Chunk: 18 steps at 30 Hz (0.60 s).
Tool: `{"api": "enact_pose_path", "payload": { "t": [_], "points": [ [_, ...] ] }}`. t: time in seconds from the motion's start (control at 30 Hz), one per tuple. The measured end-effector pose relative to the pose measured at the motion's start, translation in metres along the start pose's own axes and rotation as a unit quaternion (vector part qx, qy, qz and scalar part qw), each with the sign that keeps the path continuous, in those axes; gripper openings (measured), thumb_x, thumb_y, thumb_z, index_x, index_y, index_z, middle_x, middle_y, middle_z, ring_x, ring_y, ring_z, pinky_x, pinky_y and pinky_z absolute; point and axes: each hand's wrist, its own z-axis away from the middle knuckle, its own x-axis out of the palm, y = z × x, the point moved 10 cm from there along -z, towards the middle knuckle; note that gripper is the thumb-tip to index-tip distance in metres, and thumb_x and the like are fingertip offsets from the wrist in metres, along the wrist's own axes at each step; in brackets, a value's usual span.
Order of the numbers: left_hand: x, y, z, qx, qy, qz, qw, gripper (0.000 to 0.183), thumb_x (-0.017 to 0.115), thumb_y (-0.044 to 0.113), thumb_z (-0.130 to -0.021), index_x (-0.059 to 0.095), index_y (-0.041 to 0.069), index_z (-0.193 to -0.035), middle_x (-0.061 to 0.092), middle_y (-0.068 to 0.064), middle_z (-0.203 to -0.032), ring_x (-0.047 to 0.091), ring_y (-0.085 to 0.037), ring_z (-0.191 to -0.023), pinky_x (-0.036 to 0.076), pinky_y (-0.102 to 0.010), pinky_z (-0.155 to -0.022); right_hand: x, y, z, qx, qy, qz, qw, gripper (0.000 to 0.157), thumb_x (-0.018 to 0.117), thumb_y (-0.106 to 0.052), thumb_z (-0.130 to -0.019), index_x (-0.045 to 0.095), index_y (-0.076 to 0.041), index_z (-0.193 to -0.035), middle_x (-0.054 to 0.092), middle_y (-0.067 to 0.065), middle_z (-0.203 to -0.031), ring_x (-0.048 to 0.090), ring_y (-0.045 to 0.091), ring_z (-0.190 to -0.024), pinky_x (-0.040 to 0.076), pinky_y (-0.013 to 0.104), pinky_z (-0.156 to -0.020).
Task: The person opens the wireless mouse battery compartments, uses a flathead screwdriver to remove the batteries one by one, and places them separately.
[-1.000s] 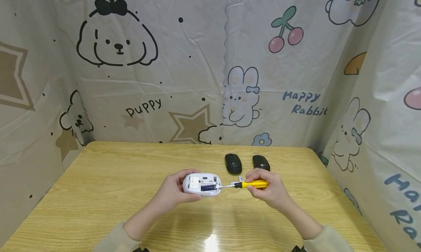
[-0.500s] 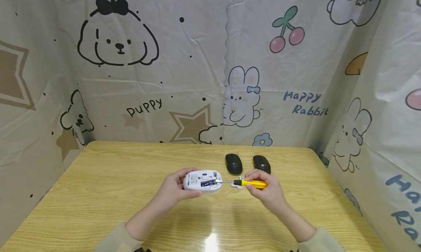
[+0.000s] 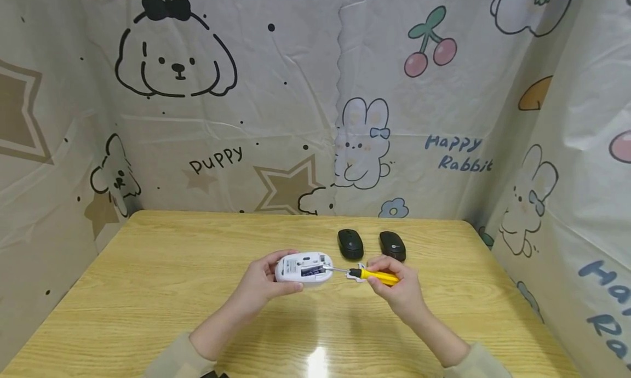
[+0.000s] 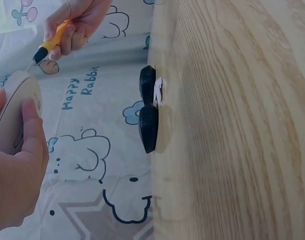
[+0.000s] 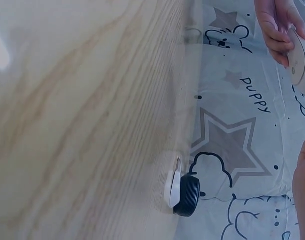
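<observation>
My left hand [image 3: 263,279] grips a white computer mouse [image 3: 291,276] by its left end, underside up and off the table. A dark battery [image 3: 313,271] sits in the mouse's uncovered slot. In my right hand [image 3: 400,285] is a yellow-handled screwdriver [image 3: 379,277], pinched between thumb and fingers. Its metal shaft [image 3: 340,269] points left, and the tip meets the right end of the battery slot; exact contact is too small to tell. The left wrist view shows the screwdriver [image 4: 56,37] reaching the rim of the mouse [image 4: 20,95]. Only part of the right hand [image 5: 303,185] shows in the right wrist view.
Two black mice [image 3: 350,244] [image 3: 392,246] stand on the wooden table [image 3: 197,241] behind the hands. A small white cover [image 3: 356,273] lies on the table, partly behind the screwdriver. Printed curtain [image 3: 276,93] encloses the back and sides.
The mouse has risen slightly and its underside has tilted more toward the head camera. The screwdriver's tip has moved up with it, and its handle now slopes down to the right.
</observation>
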Motion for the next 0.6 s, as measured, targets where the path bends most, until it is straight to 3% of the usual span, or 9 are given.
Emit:
{"api": "enact_pose_path", "payload": {
  "t": [0.17, 0.4, 0.6],
  "points": [
    [0.001, 0.001, 0.0, 0.006, -0.001, 0.01, 0.9999, 0.069, 0.078, -0.003, -0.071, 0.049, 0.002, -0.133, 0.058, -0.018, -0.119, 0.062, -0.019, -0.099, 0.055, -0.028, -0.082, 0.0, 0.0, 0.001, 0.012, 0.018, 0.01, 1.0, 0.019, 0.067, 0.014, -0.077, 0.064, 0.001, -0.09, 0.065, 0.01, -0.093, 0.061, 0.007, -0.086, 0.054, 0.018, -0.067],
    [0.002, 0.001, 0.0, 0.005, 0.002, 0.018, 0.9998, 0.069, 0.077, -0.004, -0.071, 0.048, 0.002, -0.133, 0.058, -0.019, -0.12, 0.062, -0.019, -0.1, 0.055, -0.028, -0.082, 0.001, 0.012, 0.006, 0.082, 0.039, -0.003, 0.996, 0.014, 0.068, 0.008, -0.079, 0.065, 0.0, -0.09, 0.065, 0.013, -0.096, 0.062, 0.008, -0.087, 0.055, 0.018, -0.07],
    [0.003, -0.001, 0.0, 0.007, -0.001, 0.02, 0.9998, 0.069, 0.077, -0.002, -0.072, 0.048, 0.001, -0.134, 0.056, -0.02, -0.124, 0.061, -0.02, -0.102, 0.054, -0.028, -0.083, 0.004, 0.018, 0.01, 0.105, 0.06, -0.025, 0.992, 0.014, 0.069, 0.007, -0.079, 0.065, -0.001, -0.09, 0.065, 0.003, -0.095, 0.062, 0.008, -0.088, 0.054, 0.018, -0.071]
  ]
}}
